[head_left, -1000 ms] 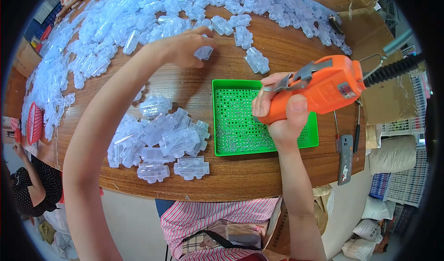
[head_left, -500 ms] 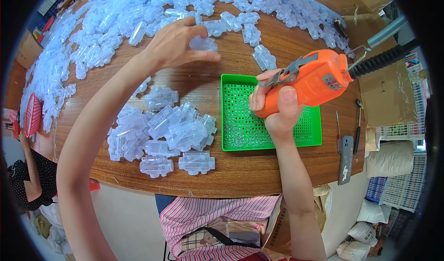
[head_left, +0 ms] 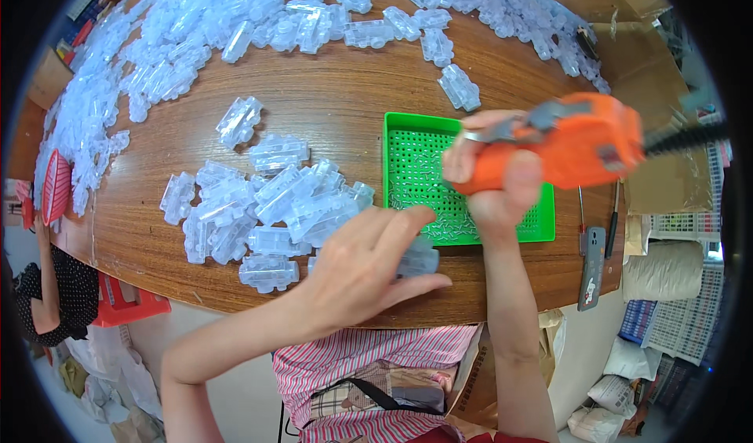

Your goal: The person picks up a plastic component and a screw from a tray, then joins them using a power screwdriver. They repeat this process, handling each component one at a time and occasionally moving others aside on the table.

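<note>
Casing (head_left: 420, 262), clear plastic, sits between thumb and fingers of the left grip (head_left: 359, 258), part-closed on it, by the near edge of the tabletop (head_left: 345, 105). Leftward lies a pile (head_left: 223, 215) of similar ones. Right grip (head_left: 502, 206) wraps an orange driver (head_left: 561, 149) above a green tray (head_left: 538, 233) of screws (head_left: 449, 225). Beyond spreads a heap (head_left: 188, 43).

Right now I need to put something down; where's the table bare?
Bare table between the far plastic heap, near pile and green tray, also left of that pile. Crowded: heap, pile, and around the left hand.
</note>
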`<state>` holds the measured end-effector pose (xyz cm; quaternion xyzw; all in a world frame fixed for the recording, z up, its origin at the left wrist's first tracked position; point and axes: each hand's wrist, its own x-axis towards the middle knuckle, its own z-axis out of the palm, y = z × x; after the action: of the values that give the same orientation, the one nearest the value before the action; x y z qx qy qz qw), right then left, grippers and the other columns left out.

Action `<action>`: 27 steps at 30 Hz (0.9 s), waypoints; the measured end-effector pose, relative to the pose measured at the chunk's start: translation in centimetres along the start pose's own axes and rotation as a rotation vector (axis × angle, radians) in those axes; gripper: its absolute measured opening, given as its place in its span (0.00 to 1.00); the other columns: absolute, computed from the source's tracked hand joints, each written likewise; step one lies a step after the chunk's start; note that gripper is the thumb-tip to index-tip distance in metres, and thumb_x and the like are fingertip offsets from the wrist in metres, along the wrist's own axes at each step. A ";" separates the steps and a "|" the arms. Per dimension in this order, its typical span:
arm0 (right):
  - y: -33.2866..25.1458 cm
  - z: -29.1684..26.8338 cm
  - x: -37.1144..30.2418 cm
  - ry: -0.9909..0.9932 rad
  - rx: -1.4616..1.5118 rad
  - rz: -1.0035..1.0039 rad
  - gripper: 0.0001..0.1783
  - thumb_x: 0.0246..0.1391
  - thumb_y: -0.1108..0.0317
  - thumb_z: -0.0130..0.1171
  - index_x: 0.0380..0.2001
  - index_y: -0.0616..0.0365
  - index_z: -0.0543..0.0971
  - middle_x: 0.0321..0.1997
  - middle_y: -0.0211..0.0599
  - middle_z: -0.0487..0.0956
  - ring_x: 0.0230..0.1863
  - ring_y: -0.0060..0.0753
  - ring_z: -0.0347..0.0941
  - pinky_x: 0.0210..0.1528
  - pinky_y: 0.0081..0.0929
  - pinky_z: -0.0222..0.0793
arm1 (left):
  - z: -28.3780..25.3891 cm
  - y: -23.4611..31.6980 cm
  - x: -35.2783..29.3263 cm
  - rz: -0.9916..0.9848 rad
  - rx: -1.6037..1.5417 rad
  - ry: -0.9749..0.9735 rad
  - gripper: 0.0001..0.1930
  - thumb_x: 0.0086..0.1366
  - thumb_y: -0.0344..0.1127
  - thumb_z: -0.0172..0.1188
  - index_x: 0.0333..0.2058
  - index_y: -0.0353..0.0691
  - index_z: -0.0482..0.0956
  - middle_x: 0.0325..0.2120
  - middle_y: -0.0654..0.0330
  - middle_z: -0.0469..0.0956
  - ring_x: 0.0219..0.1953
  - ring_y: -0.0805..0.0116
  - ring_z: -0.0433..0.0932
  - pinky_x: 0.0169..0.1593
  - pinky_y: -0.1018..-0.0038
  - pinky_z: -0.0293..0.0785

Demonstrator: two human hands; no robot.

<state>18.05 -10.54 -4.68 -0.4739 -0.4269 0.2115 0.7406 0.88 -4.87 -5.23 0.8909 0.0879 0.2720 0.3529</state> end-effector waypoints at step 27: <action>-4.6 2.8 -3.5 -0.393 0.086 -0.207 0.41 0.45 0.28 0.55 0.38 0.60 0.70 0.19 0.35 0.73 0.20 0.32 0.69 0.24 0.30 0.68 | 3.1 -0.1 -1.1 -0.010 -0.019 0.288 0.45 0.41 0.34 0.72 0.58 0.29 0.58 0.28 0.56 0.73 0.31 0.59 0.73 0.39 0.67 0.67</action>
<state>13.41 -13.72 -1.59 -0.3452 -0.6001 0.2406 0.6804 1.68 -7.00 -7.63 0.8388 0.1398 0.3961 0.3463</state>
